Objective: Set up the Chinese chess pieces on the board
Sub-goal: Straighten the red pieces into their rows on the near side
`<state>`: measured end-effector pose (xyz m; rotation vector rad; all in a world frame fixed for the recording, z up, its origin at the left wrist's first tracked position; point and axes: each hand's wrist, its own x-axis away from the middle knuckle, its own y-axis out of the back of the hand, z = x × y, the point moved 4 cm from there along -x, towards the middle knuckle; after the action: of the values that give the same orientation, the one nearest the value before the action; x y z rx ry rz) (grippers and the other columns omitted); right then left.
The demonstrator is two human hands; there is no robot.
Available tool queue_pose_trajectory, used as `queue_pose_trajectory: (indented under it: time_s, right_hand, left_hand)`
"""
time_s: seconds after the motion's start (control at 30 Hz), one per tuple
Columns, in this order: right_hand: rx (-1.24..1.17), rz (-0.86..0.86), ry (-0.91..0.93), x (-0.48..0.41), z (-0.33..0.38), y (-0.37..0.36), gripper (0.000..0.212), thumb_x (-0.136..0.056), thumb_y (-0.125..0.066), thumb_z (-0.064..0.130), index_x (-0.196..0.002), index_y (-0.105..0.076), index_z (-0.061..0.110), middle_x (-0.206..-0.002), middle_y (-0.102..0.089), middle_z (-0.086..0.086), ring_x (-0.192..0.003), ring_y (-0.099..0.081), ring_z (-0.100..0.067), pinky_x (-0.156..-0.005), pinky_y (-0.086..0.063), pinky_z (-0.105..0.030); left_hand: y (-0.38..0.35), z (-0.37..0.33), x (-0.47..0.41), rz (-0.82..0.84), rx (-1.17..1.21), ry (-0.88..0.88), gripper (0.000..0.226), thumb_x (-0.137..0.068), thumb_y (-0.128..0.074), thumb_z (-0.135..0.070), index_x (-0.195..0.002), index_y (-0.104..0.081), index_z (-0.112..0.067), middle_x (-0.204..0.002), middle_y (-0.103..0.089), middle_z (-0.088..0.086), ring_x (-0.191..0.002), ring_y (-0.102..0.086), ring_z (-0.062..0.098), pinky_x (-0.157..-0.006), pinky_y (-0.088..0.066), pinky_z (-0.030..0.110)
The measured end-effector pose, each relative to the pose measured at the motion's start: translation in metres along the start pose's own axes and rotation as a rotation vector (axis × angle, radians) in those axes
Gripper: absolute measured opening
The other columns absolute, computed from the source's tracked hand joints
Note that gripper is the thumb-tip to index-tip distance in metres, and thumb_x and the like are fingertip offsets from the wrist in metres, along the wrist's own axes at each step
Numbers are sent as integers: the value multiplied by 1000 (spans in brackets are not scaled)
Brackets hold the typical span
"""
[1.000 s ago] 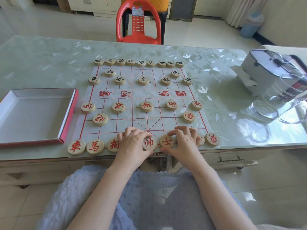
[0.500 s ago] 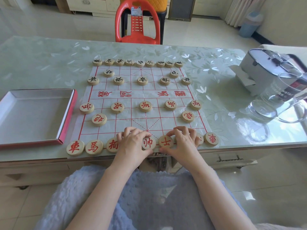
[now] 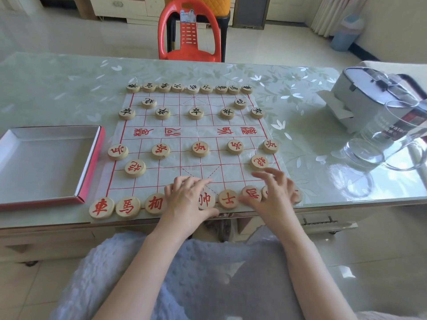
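A white paper board (image 3: 194, 135) with red lines lies on the table. Black-lettered wooden pieces (image 3: 196, 112) fill the far rows. Red-lettered pieces stand on the near side: a row of soldiers (image 3: 200, 148), two cannons (image 3: 135, 168), and a back row (image 3: 101, 207) along the table's edge. My left hand (image 3: 187, 197) rests flat over the back row, left of the general piece (image 3: 206, 200), hiding a piece beneath it. My right hand (image 3: 273, 192) hovers with fingers spread over the right end of the back row, beside the advisor piece (image 3: 228, 199), holding nothing.
An empty red-edged box lid (image 3: 46, 162) lies to the left of the board. A clear glass jug (image 3: 390, 144) and a grey lidded container (image 3: 369, 88) stand at the right. A red plastic chair (image 3: 189, 35) stands beyond the table.
My right hand has lifted and slid right with its fingers spread, uncovering a red piece beside the advisor. My left hand has barely moved.
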<state>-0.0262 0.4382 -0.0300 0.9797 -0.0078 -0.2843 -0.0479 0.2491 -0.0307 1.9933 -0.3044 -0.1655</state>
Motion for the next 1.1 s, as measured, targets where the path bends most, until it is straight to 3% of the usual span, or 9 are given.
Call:
queue_pose_trajectory:
  time_s: [0.13,0.27,0.4,0.63,0.8,0.97,1.1]
  right_hand:
    - [15,-50,-104,2,-33,28,36,-81,-68,31,-116,-60,28,-131,-45,4,-123,-28,-22,-89,-17,-29]
    - [51,-13,-108,7,-57,43,32,-81,-68,28,-113,-61,28,-124,-49,6,-118,-29,-20,-85,-14,-24]
    - [63,34,-69,5,-65,48,37,-79,-69,34,-115,-60,32,-124,-49,13,-113,-26,-12,-86,-14,-22]
    - [145,114,-66,-19,-56,41,44,-74,-70,46,-114,-58,32,-126,-43,7,-121,-24,-19,-90,-17,-29]
    - [172,90,-83,-11,-60,32,66,-62,-74,56,-115,-50,26,-129,-28,4,-122,-20,-20,-98,-18,-32]
    - [162,119,-56,-11,-60,31,63,-59,-75,60,-107,-53,26,-125,-29,5,-120,-20,-19,-99,-18,-32]
    - [180,141,-23,-15,-55,27,61,-61,-74,58,-108,-54,25,-123,-31,5,-118,-18,-18,-93,-12,-29]
  left_hand:
    - [-4,-20,-8,-32,48,-87,54,-85,-54,-48,-134,-39,-35,-133,-45,-14,-129,-26,11,-97,-19,28]
    - [-15,-49,-20,-20,156,-172,42,-88,-57,-34,-129,-47,-30,-128,-51,-11,-123,-37,11,-98,-24,24]
    - [-27,-72,-29,-20,196,-198,45,-85,-61,-33,-128,-49,-28,-126,-52,-9,-120,-41,10,-100,-27,22]
    - [-33,-75,-37,-73,121,-109,50,-79,-64,-45,-124,-50,-30,-124,-52,-10,-119,-36,13,-95,-22,23]
    - [-38,-75,-35,-93,-20,-48,57,-71,-62,-62,-115,-49,-28,-117,-49,-8,-116,-34,15,-96,-28,26]
    - [-43,-80,-35,-108,-58,3,62,-69,-56,-69,-112,-48,-25,-115,-52,-5,-112,-38,17,-96,-30,30]
    - [-43,-80,-35,-73,0,7,56,-72,-60,-62,-115,-50,-26,-115,-53,-7,-113,-37,17,-95,-30,29]
